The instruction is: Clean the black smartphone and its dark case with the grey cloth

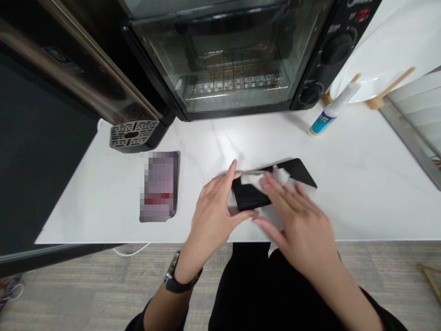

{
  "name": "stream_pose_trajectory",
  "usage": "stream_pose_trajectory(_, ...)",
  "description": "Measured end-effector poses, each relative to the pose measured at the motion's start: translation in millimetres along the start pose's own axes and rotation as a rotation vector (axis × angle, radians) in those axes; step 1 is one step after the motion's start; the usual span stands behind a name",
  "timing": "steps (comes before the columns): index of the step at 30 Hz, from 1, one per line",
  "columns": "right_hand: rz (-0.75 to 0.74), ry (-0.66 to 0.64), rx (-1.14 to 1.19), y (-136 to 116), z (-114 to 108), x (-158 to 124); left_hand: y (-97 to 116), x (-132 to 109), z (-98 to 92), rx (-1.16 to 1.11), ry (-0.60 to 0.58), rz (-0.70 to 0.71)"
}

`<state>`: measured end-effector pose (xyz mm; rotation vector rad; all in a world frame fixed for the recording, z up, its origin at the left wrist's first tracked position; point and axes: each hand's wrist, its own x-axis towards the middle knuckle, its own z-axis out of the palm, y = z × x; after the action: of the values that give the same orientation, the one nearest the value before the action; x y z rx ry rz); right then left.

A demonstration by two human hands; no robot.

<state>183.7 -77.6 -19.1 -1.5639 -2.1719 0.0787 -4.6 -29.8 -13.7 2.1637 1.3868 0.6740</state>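
Note:
A flat black smartphone (pixel 299 172) lies slightly turned on the white counter, its dark face upward. My left hand (pixel 213 209) braces its left end, with the thumb along the near edge and the fingers at the far corner. A crumpled white tissue (pixel 252 179) rests on the phone. Over it, my right hand (pixel 301 223) presses the tissue against the surface with its fingertips, the thumb apart on the near side. The right hand is a little blurred and hides part of the phone. Left of both hands, another phone (pixel 159 184) lies with its screen pixelated.
Behind the hands stands a black toaster oven (pixel 237 110) with a wire rack inside. A machine with a slotted drip tray (pixel 132 133) is at the left. A white spray bottle (pixel 324 120) with a blue label stands right, near a white dish (pixel 370 87) on a wooden stand.

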Motion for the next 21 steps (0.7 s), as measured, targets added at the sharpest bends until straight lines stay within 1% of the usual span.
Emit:
stream_pose_trajectory(1, 0.064, 0.042, -0.05, 2.4, 0.1, 0.2, 0.3, 0.0, -0.2, 0.0, 0.0, -0.003)
stream_pose_trajectory(2, 0.094, 0.067, -0.078, 2.3, 1.3, 0.7, 0.2, 0.1, -0.4, -0.001, -0.002, 0.001)
stream_pose_trajectory(3, 0.081, 0.066, -0.076, -0.2, 3.2, 1.3, -0.3, 0.1, -0.6, -0.004, -0.004, 0.008)
stream_pose_trajectory(4, 0.025, 0.044, -0.043, -4.1, 5.1, 1.8, -1.0, 0.1, -0.6, -0.006, -0.004, 0.013)
stream_pose_trajectory(6, -0.127, -0.045, 0.069, -10.6, 6.5, 1.5, -2.1, 0.2, -0.7, -0.011, 0.003, 0.014)
stream_pose_trajectory(7, -0.172, -0.075, 0.112, -10.5, 5.3, 0.8, -2.2, 0.2, -0.7, -0.012, 0.005, 0.015)
stream_pose_trajectory(8, -0.172, -0.095, 0.127, -7.8, 3.1, -0.1, -2.1, 0.2, -0.7, -0.011, 0.005, 0.011)
stream_pose_trajectory(9, -0.131, -0.085, 0.108, -3.1, 0.4, -1.0, -1.6, 0.2, -0.7, -0.01, 0.004, 0.005)
stream_pose_trajectory(11, 0.037, 0.005, -0.025, 6.9, -3.9, -2.6, -0.5, -0.2, -0.6, -0.005, -0.002, 0.007)
stream_pose_trajectory(12, 0.096, 0.047, -0.085, 9.5, -4.5, -3.2, 0.0, -0.4, -0.6, -0.003, -0.004, 0.004)
stream_pose_trajectory(13, 0.11, 0.068, -0.117, 9.7, -4.0, -3.8, 0.3, -0.7, -0.6, -0.004, -0.003, 0.002)
stream_pose_trajectory(14, 0.073, 0.065, -0.11, 7.8, -2.7, -4.3, 0.4, -1.0, -0.7, -0.009, -0.002, -0.001)
stream_pose_trajectory(16, -0.157, -0.037, 0.012, 2.8, -0.1, -4.9, 0.2, -1.2, -0.8, -0.017, 0.0, -0.005)
stream_pose_trajectory(18, -0.212, -0.102, 0.061, 3.1, -0.3, -4.4, -0.2, -0.9, -1.1, -0.014, 0.0, -0.006)
stream_pose_trajectory(19, -0.166, -0.093, 0.046, 5.6, -1.4, -3.6, -0.3, -0.5, -1.3, -0.008, 0.0, -0.003)
stream_pose_trajectory(21, 0.015, 0.018, -0.077, 10.6, -3.2, -1.4, -0.4, 0.2, -1.5, 0.004, -0.003, 0.002)
